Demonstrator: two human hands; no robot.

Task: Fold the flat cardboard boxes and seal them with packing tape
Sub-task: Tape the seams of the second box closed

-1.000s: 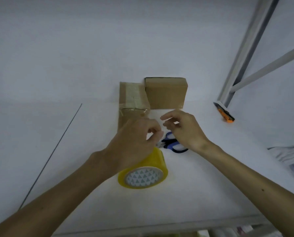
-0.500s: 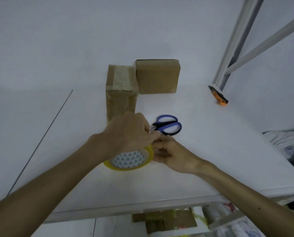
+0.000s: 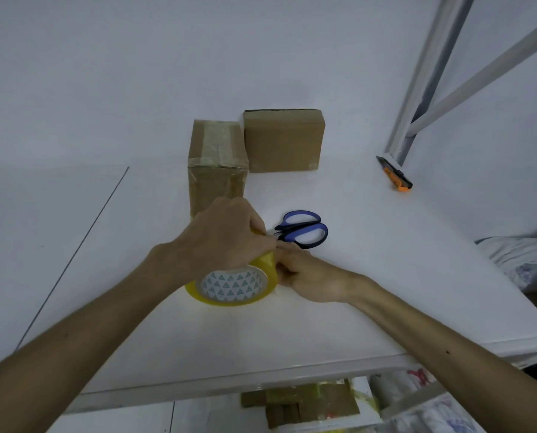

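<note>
A yellow roll of packing tape (image 3: 232, 284) stands on edge on the white table (image 3: 370, 276). My left hand (image 3: 226, 235) grips the roll from above, fingers curled over its top. My right hand (image 3: 311, 276) lies beside the roll on the right, its fingertips pressed against the roll's side where my left fingers end. Behind the roll stands a taped cardboard box (image 3: 217, 164). A second, plain cardboard box (image 3: 284, 140) sits to its right against the wall.
Blue-handled scissors (image 3: 303, 229) lie just right of my hands. An orange utility knife (image 3: 395, 174) lies at the far right by a grey metal frame (image 3: 417, 89). Flat cardboard pieces (image 3: 298, 404) lie below the table's front edge.
My right hand dropped from above the scissors to the right side of the roll. My left hand kept hold of the roll. The view tilted down.
</note>
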